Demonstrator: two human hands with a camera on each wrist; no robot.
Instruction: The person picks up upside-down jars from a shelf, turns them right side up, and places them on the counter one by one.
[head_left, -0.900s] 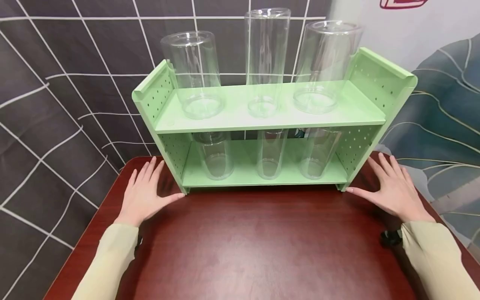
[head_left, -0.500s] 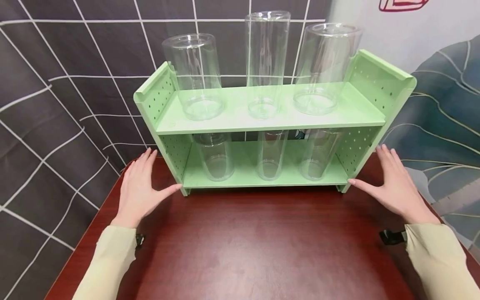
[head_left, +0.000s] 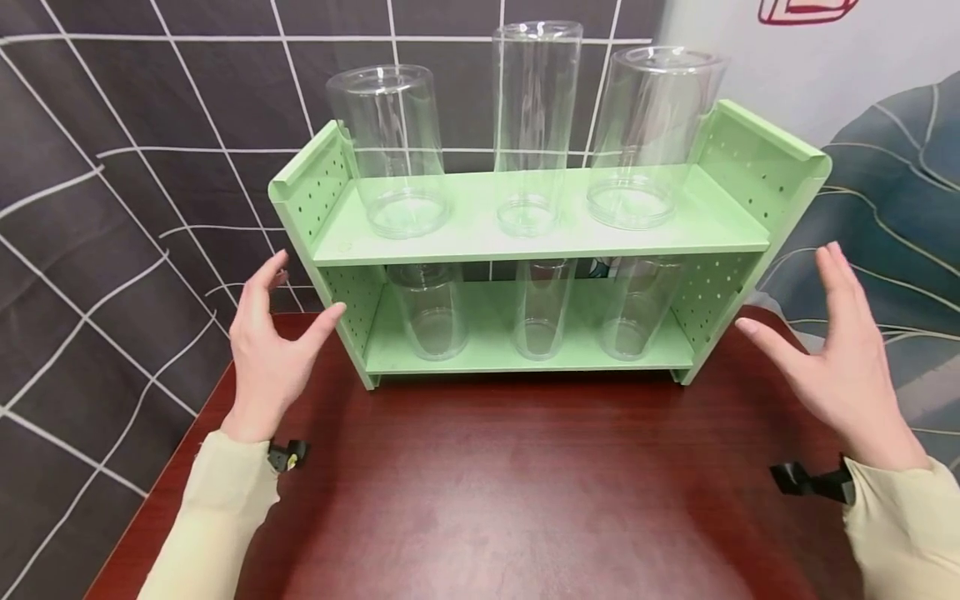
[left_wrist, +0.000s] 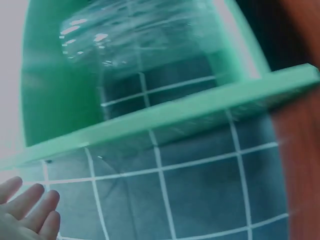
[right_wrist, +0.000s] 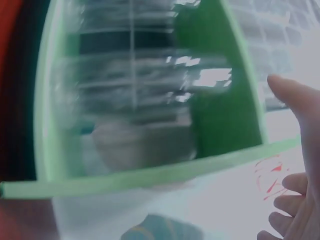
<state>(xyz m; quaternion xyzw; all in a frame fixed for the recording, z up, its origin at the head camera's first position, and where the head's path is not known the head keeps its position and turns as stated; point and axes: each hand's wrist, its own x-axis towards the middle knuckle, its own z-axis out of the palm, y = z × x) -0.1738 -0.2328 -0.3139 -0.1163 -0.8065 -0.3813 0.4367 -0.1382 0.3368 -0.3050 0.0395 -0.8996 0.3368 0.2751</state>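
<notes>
While both my hands hover above a dark red tabletop (head_left: 525,467), holding nothing, a green two-level rack (head_left: 472,208) stands upright between them, towards the back. My left hand (head_left: 266,358) is just beside the rack's left end, its fingers loosely bent and the thumb set apart. My right hand (head_left: 851,367) is beside the right end, thumb spread well away from the other fingers. I cannot tell whether my left thumb touches the rack. Three clear jars line the upper shelf (head_left: 573,200): a wide jar (head_left: 397,150) at left, a tall narrow jar (head_left: 536,125) in the middle, another wide jar (head_left: 652,133) at right. Three more jars (head_left: 538,321) stand on the lower shelf (head_left: 491,333).
</notes>
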